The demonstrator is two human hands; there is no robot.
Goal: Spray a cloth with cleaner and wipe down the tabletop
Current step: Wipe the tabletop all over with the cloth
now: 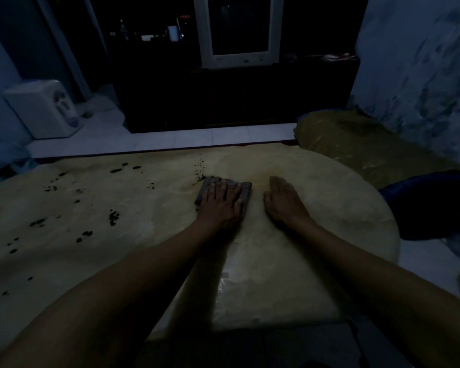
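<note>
A folded grey cloth (246,191) lies on the pale yellow tabletop (91,208) near its far middle. My left hand (221,203) presses flat on the cloth with straight fingers. Just to the right, my right hand (284,200) rests palm down on the bare table surface, fingers straight, holding nothing. Dark spots and smears (114,216) dot the left half of the tabletop, and a small cluster of specks (200,168) sits just beyond the cloth. No spray bottle is in view.
An old monitor (239,30) stands on a dark cabinet (223,96) beyond the table. A white appliance (43,110) sits on the tiled floor at left. A yellowish bundle (356,139) and a dark blue object (433,205) lie at right.
</note>
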